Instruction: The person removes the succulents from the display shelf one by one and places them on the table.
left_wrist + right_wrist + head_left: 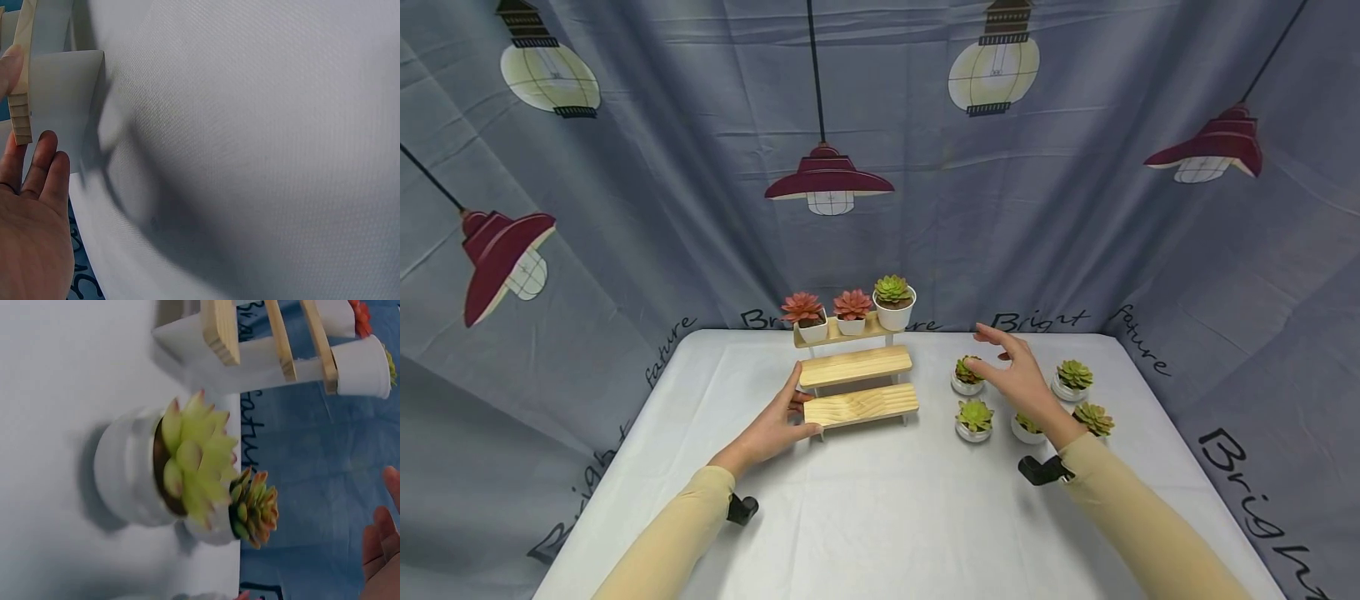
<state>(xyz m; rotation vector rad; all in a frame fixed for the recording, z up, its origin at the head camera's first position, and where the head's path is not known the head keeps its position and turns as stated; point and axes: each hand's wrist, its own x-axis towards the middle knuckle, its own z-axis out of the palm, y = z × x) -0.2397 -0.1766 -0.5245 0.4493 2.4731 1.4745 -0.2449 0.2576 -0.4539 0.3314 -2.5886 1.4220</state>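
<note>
My left hand [775,427] grips the left end of a three-tier wooden plant stand [861,405]. In the left wrist view its thumb [10,70] lies on one face of a board and fingertips touch the board's end. My right hand [1019,382] hovers with fingers spread and nothing held, just right of a potted succulent [967,385] at the back. A brighter green potted succulent [974,417] stands in front of that one; both also show in the right wrist view. Another potted succulent [1026,430] is partly hidden by the right hand.
On the stand's top tier sit two red succulents [802,310] [852,305] in white pots and a green one [892,302]. Two more green succulents [1074,375] [1094,418] stand at the right. A printed curtain [700,208] hangs behind the white table [880,517].
</note>
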